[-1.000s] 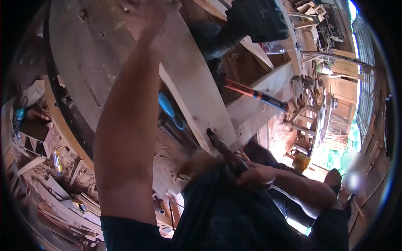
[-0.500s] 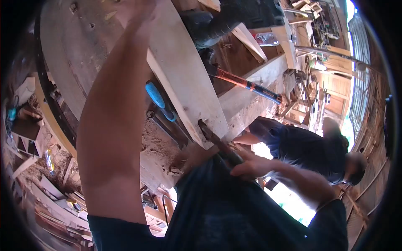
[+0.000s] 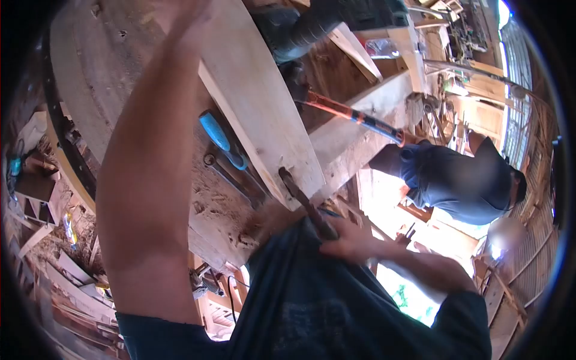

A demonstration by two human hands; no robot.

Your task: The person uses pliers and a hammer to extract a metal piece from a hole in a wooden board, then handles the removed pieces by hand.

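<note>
My right hand [image 3: 348, 241] is wrapped around a long, narrow, rusty-brown chisel-like tool [image 3: 305, 203]. Its far tip meets a dark hole near the end of a pale wooden board [image 3: 258, 102]; how deep it sits is hidden. At the top edge, my left hand [image 3: 187, 11] is over the upper part of that board, blurred and partly cut off, so its fingers are unclear. Beside the board lie a blue-handled tool [image 3: 215, 132] and a metal wrench [image 3: 225, 175]. On the other side is a hammer with an orange and black handle [image 3: 348, 113].
A dark power tool [image 3: 300, 36] rests at the top of the bench. Wood shavings [image 3: 219, 210] cover the surface near the board's end. A co-worker in dark clothes [image 3: 459, 180] bends over at the right. Timber scraps [image 3: 63, 300] are scattered at lower left.
The view has shifted slightly. My right hand stays on the tool with its tip at the hole. The co-worker at the right has changed posture.
</note>
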